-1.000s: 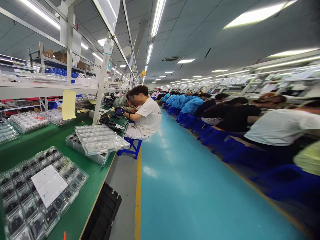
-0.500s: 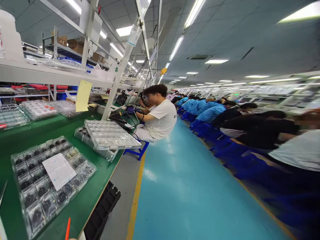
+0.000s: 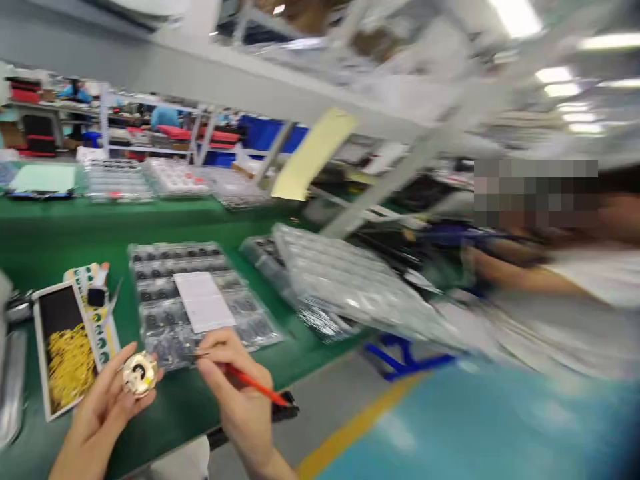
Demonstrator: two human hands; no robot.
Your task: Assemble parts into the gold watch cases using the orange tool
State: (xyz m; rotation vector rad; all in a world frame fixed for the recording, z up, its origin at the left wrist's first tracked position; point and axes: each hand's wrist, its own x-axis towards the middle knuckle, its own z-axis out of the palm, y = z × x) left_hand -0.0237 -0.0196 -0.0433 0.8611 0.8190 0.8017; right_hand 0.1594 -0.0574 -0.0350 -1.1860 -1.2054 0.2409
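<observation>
My left hand [image 3: 107,403] is closed round the edge of a small round gold-coloured watch movement [image 3: 140,375], which has a dark curved part on its face. A slim red-handled tool [image 3: 257,385] sits pinched in my right hand [image 3: 240,393]. Its thin tip points left toward the movement, apart from it; blur hides the tip's shape. Just behind both hands lies a clear compartment tray [image 3: 260,327] of dark round parts, with a white paper slip [image 3: 204,301] on top.
Left of the tray, a white-rimmed box [image 3: 45,373] holds small yellow pieces beside a patterned strip [image 3: 103,340] and tweezers [image 3: 116,297]. Stacked clear trays [image 3: 345,273] lean at the right. A yellow paper [image 3: 315,157] hangs from the shelf. A co-worker [image 3: 540,267] sits at right.
The view has swung left from the aisle to the bench. Both hands have come into view, with the movement in the left; earlier only the red tool's end showed at the bottom.
</observation>
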